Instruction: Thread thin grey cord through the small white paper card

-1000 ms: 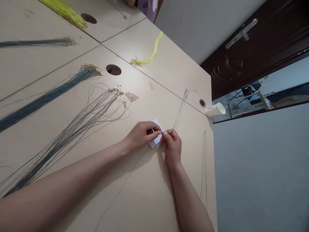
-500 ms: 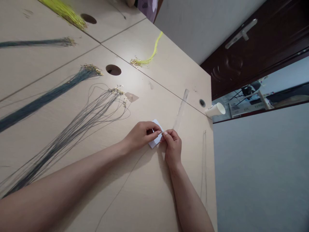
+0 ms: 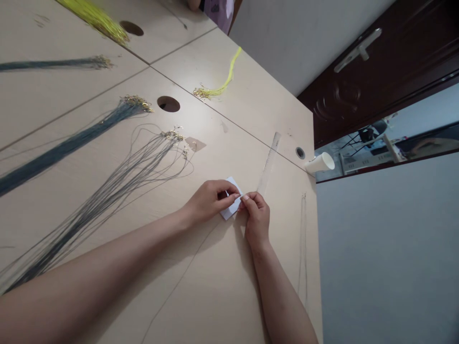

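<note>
Over a small white card or pad point(image 3: 232, 206), my two hands meet fingertip to fingertip. My left hand point(image 3: 215, 197) pinches with thumb and forefinger at the card's middle. Just right of it, my right hand point(image 3: 256, 212) is closed, its thumb pressed on the forefinger. A tiny thing sits between the fingertips, too small to make out. One thin dark line point(image 3: 179, 279) runs over the table up to the card under my hands. To the left lies a loose bundle of grey fishing lines point(image 3: 118, 186) with small gold hooks point(image 3: 174, 135) at its end.
A thicker dark bundle point(image 3: 71, 148) and yellow bundles point(image 3: 227, 79) lie farther off. A clear ruler point(image 3: 268, 162) rests beyond my right hand. Near the right edge are a paper cup point(image 3: 320, 163) and thin lines point(image 3: 304, 239). Part of another person point(image 3: 220, 12) shows at the far edge.
My hands stay in nearly the same pinch over the card. At the far edge, the other person's arm has shifted slightly.
</note>
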The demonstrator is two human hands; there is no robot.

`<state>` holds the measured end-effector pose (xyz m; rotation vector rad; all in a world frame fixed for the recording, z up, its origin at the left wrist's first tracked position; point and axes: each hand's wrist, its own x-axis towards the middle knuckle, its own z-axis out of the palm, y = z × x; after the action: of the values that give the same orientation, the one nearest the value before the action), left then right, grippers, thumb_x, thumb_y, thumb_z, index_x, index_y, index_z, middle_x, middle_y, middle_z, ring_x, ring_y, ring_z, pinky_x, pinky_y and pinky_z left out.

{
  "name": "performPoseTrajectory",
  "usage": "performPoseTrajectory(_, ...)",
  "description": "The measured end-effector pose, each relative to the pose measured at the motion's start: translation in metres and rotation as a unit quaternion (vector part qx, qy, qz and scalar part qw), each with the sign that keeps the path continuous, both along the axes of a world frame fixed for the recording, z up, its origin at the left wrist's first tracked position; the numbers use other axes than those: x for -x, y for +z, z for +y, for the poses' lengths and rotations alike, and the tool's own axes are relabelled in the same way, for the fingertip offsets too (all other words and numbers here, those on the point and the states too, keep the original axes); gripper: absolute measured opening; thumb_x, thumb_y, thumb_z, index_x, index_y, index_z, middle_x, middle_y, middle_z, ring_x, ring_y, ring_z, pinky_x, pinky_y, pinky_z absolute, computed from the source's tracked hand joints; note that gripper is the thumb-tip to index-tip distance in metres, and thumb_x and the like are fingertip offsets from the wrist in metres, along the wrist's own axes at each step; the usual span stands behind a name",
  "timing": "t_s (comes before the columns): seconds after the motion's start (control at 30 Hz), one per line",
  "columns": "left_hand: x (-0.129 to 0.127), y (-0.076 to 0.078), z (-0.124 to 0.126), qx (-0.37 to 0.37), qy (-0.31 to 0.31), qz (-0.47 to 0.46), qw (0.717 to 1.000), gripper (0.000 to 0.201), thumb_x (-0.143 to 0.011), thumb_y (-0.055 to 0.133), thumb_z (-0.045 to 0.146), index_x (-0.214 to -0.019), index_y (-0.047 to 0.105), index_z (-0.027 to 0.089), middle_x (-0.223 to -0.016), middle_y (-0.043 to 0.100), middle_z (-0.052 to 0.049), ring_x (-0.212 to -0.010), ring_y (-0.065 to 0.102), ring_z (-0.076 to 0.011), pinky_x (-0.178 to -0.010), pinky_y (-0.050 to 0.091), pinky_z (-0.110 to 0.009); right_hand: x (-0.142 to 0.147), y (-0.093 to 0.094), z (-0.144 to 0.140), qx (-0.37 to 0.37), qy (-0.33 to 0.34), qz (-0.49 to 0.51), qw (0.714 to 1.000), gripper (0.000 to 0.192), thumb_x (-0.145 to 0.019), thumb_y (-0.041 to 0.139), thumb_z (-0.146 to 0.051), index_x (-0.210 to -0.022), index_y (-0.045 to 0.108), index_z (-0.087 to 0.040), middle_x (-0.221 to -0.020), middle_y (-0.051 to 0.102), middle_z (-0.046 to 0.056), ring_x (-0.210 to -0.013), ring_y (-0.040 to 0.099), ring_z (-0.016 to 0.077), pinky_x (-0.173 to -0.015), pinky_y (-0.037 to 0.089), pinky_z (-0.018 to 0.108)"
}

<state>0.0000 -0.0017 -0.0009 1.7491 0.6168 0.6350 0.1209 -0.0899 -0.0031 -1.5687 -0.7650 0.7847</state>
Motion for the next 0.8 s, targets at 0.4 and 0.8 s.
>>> performPoseTrajectory(0.4,0.0,0.0002,-0.0001,0.004,0.006,0.003,1.0,0.019,-0.079,0.049,0.024,-0.08,0.065,0.015,-0.075,0.064,-0.001,-0.061,0.049,-0.0079,-0.056,0.036,-0.02,0.0,-0.0009,0.0004,0.002,-0.004,0.002,1.0,0.017,-0.075,0.055,-0.031,-0.063,0.053,-0.019,-0.057,0.049,-0.004,-0.057,0.044,0.0123,-0.059,0.036,0.025)
performPoseTrajectory(0.8,0.0018,0.0052,0.0004,0.003,0.027,-0.01,1.0,0.022,-0.085,0.043,0.028,-0.087,0.061,0.016,-0.079,0.061,-0.001,-0.067,0.051,-0.0087,-0.059,0.038,-0.02,-0.0007,-0.0024,0.0003,-0.007,-0.002,0.028,1.0,0.016,-0.075,0.056,-0.03,-0.064,0.053,-0.018,-0.056,0.05,-0.004,-0.057,0.044,0.0121,-0.058,0.034,0.025)
